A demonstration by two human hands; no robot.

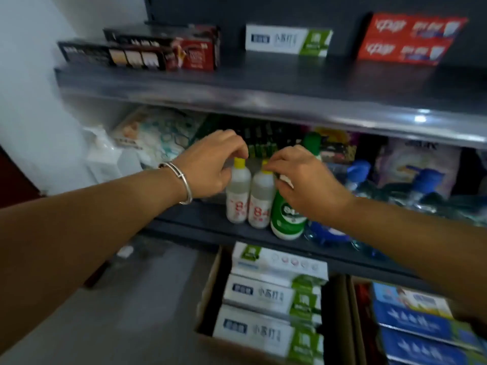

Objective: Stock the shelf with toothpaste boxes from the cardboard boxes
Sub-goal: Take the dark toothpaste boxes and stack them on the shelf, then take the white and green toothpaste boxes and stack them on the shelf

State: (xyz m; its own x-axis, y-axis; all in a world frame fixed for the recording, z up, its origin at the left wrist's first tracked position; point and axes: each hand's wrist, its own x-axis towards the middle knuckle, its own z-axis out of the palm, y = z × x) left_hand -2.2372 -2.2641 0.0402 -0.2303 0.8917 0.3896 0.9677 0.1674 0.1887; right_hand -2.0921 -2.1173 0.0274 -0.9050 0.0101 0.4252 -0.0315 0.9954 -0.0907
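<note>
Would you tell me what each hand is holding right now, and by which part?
The left hand pinches the yellow cap of the left white bottle; the right hand pinches the yellow cap of the right white bottle. No toothpaste box is held.

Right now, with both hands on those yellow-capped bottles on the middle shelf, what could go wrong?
1. The two clear yellow-capped bottles stand near the dark shelf edge; a nudge from the left hand or right hand could tip them into the open cardboard box of white-and-green toothpaste cartons below.
2. The green bottle touches them and might topple too.
</note>
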